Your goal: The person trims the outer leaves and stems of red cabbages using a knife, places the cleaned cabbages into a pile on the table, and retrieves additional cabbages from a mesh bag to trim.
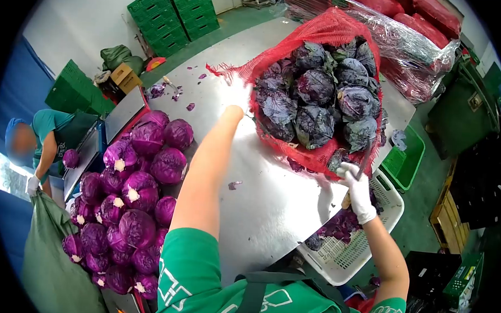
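A red mesh bag full of dark, unpeeled red cabbages lies opened on the metal table. My left hand, in a white glove, is at the bag's left edge; glare washes out its fingers, so its grip cannot be made out. In the white-gloved fingers of my right hand is a knife, its blade pointing up beside the bag's lower right edge. Left of my left arm, trimmed purple cabbages are heaped on the table.
A white crate with leaf scraps stands below the table's right edge, near a green crate. At the left, a co-worker bends over a green sack. Wrapped red sacks are stacked at the back right.
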Available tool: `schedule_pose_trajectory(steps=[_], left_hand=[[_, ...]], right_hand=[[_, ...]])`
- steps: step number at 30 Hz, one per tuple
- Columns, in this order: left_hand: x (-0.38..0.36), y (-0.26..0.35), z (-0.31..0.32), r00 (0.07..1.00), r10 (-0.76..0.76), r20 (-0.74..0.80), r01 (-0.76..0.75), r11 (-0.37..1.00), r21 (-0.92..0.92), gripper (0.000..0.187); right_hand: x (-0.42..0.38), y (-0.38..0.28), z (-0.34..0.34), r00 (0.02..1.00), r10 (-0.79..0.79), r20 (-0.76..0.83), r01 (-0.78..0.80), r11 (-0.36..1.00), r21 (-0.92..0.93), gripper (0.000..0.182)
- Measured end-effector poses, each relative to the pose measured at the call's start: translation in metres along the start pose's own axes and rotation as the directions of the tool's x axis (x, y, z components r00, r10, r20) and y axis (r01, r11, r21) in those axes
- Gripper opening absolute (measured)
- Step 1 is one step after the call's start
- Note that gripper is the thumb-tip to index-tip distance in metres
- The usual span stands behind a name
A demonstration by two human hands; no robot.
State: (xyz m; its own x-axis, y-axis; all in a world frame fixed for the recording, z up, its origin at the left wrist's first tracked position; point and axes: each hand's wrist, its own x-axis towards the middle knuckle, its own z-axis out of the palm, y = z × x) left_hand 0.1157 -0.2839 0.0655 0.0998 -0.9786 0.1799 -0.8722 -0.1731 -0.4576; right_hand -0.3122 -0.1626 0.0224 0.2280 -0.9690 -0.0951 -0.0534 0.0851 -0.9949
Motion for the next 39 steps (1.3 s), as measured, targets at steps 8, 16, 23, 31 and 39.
schedule_pose_trajectory(steps=[8,16,23,31,39], left_hand=[[0.015,-0.044,0.043,0.949,-0.114,0.293,0.112,0.993,0.025,0.073],[-0.009,-0.005,0.137,0.991,-0.024,0.132,0.037,0.995,-0.097,0.056],[-0.033,-0.022,0.085,0.996,0.053,-0.068,-0.086,0.708,-0.701,0.049],[-0.051,0.081,-0.074,0.759,0.080,-0.646,-0.608,0.440,-0.661,0.032],[0.041,0.181,-0.018,0.970,-0.011,0.241,0.220,0.447,-0.867,0.064]], right_hand=[[0.007,-0.002,0.066,1.000,-0.010,-0.019,0.008,0.994,-0.104,0.031],[0.057,0.005,0.085,0.923,-0.384,-0.037,0.296,0.767,-0.568,0.036],[0.024,0.076,0.092,0.999,0.008,0.041,0.017,0.814,-0.580,0.059],[-0.003,0.087,0.088,0.946,0.317,0.069,-0.317,0.858,0.405,0.071],[-0.032,0.053,0.061,0.926,0.365,0.097,-0.329,0.653,0.683,0.061]])
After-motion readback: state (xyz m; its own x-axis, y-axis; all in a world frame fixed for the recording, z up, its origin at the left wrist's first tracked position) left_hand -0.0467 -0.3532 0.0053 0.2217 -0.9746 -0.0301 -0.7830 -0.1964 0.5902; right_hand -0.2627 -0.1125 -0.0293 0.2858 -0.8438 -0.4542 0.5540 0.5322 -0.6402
